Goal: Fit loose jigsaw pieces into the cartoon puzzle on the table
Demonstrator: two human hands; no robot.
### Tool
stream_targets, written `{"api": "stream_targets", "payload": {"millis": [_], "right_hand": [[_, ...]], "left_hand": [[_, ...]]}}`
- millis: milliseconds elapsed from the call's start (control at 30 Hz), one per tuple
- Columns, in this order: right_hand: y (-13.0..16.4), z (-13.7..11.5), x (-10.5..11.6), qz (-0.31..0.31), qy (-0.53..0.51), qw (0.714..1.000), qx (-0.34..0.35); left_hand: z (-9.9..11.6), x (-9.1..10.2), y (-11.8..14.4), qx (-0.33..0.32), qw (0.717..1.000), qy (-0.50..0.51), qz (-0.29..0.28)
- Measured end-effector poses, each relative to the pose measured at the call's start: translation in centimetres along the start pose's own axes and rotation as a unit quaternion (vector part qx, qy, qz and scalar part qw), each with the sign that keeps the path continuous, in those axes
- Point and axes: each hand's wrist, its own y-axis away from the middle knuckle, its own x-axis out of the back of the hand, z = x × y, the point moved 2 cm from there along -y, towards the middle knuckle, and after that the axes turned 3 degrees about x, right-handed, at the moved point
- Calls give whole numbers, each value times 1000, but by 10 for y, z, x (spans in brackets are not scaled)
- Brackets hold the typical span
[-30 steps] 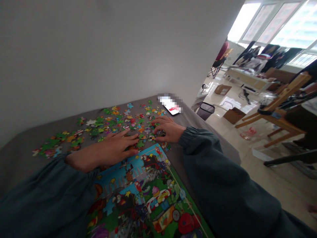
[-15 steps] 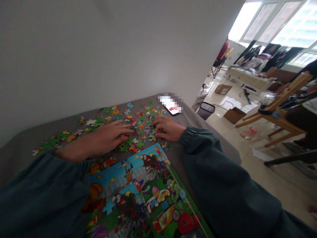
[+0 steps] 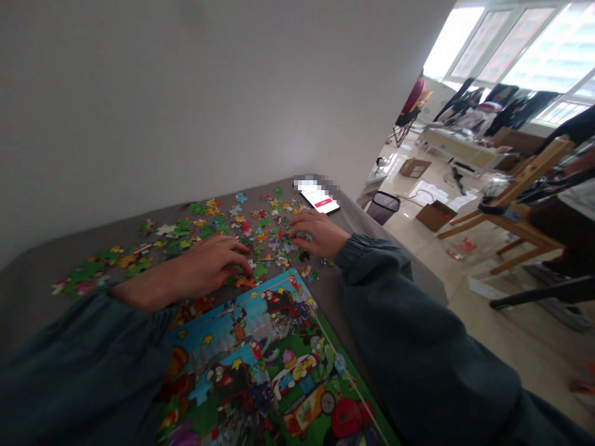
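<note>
Loose jigsaw pieces (image 3: 263, 236) lie scattered in many colours over the grey cloth. My left hand (image 3: 217, 261) rests palm down at their near side, its fingers apart and curled onto the pieces. To its right, my right hand (image 3: 320, 233) reaches over other pieces, fingers bent and spread with their tips touching down. I see nothing gripped in either hand. A puzzle board (image 3: 297, 347) with a bright cartoon picture lies closer to me, below both hands. Some joined pieces seem to sit on it, and my left sleeve hides its left part.
A phone (image 3: 320, 197) with a lit screen lies at the far right of the cloth-covered table (image 3: 367, 232). A pale wall (image 3: 186, 111) rises behind. On the floor to the right are a wooden chair (image 3: 525, 229), a cardboard box (image 3: 436, 215) and a mesh bin (image 3: 383, 207).
My left hand has drawn slightly down toward the board, with its fingers more curled. The right hand has lifted its fingers a little over the pieces. The phone screen shows differently.
</note>
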Motion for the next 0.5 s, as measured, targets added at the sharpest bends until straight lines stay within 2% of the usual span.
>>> {"api": "stream_targets", "payload": {"millis": [167,367,500], "right_hand": [[3,6,-6,-19,28,999,-31],[9,11,-12,-42,70,988,-132],[9,9,-8,-41,74,987,-139]], "left_hand": [[-2,2,0,-6,1000,15,-5],[-8,0,0,7,1000,28,-6],[-10,-1,0,-3,999,46,0]]}}
